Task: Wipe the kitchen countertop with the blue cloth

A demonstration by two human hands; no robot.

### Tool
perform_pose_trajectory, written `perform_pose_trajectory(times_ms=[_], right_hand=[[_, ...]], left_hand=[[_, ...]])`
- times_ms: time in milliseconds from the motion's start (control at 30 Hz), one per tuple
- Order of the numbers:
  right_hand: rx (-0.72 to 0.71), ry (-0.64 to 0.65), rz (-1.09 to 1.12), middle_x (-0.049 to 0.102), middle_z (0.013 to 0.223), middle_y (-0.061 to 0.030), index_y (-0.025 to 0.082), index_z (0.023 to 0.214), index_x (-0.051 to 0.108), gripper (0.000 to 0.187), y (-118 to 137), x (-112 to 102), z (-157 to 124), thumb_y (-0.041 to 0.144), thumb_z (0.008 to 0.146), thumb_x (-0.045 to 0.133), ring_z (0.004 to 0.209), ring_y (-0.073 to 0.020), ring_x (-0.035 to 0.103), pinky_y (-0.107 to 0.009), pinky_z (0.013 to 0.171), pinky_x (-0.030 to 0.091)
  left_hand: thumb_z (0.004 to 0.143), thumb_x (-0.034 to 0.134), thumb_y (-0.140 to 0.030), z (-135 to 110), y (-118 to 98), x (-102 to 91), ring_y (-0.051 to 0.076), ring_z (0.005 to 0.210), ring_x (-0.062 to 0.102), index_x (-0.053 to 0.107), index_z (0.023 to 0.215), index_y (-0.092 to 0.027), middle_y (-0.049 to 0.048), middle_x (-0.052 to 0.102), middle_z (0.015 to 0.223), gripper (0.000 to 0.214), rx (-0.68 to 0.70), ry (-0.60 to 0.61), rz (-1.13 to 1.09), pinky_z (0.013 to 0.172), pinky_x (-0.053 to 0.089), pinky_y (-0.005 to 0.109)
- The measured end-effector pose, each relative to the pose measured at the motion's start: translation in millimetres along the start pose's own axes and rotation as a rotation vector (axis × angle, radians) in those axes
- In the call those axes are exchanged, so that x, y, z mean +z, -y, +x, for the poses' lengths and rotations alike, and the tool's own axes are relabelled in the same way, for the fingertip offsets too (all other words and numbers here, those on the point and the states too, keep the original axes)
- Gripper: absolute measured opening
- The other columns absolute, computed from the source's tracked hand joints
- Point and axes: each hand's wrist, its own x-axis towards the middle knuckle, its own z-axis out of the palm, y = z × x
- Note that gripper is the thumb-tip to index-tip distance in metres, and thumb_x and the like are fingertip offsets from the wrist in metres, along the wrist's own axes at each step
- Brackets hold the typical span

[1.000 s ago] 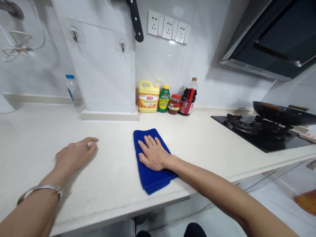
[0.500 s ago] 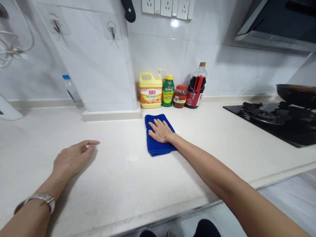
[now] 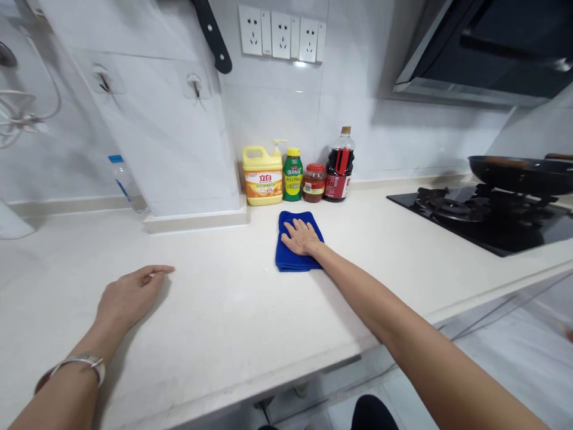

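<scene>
A folded blue cloth [image 3: 286,261] lies on the white countertop [image 3: 215,346], in front of the row of bottles. My right hand [image 3: 303,237] rests flat on it, palm down with the fingers spread, pressing rather than gripping. Over at the left, my left hand [image 3: 129,295] is low at the countertop with nothing seen in it. Its index finger and thumb point to the right; the other fingers are mostly hidden. Whether this hand touches the surface I cannot tell.
Along the wall stand a yellow detergent jug [image 3: 263,179], a green bottle [image 3: 292,176], a red-lidded jar [image 3: 314,184] and a dark sauce bottle [image 3: 339,170]. At right is a black gas stove [image 3: 492,224] with a wok [image 3: 519,173]. A water bottle [image 3: 128,185] stands left.
The blue cloth has slid to the right under my right hand, relative to the bottles. My left hand has hardly moved. The view has tilted up and turned a little to the right.
</scene>
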Motion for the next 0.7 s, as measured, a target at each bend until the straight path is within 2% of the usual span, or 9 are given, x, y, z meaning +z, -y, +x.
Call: perform_pose_trajectory(times_ms=[267, 500, 700], right_hand=[[0.023, 0.007, -0.058, 0.013, 0.171, -0.0151, 0.018, 0.164, 0.022, 0.069, -39, -4, -43, 0.054, 0.104, 0.021, 0.158, -0.0300, 0.010, -0.049, 0.126, 0.009], [-0.139, -0.019, -0.088, 0.015, 0.170, -0.0145, 0.017, 0.163, 0.024, 0.070, -70, -1, -112, 0.054, 0.104, 0.023, 0.158, -0.0294, 0.010, -0.050, 0.128, 0.009], [-0.240, -0.036, -0.056, 0.014, 0.171, -0.0083, 0.022, 0.163, 0.026, 0.067, -121, -6, -157, 0.055, 0.105, 0.023, 0.158, -0.0272, 0.011, -0.051, 0.129, 0.011]], left_hand=[[0.089, 0.034, -0.049, 4, 6, 3.4, 0.032, 0.107, 0.064, 0.072, 0.123, -0.030, 0.0043, 0.074, 0.116, 0.054, 0.013, 0.014, -0.055, 0.092, 0.048, 0.040], [0.089, 0.029, -0.055, 15, 13, 8.8, 0.034, 0.112, 0.063, 0.070, 0.127, -0.031, 0.0054, 0.071, 0.125, 0.061, 0.003, 0.024, 0.007, 0.099, 0.048, 0.044], [0.089, 0.027, -0.058, 14, 11, 7.3, 0.037, 0.118, 0.061, 0.073, 0.120, -0.029, 0.0059, 0.070, 0.127, 0.063, 0.005, -0.012, 0.010, 0.106, 0.046, 0.049]])
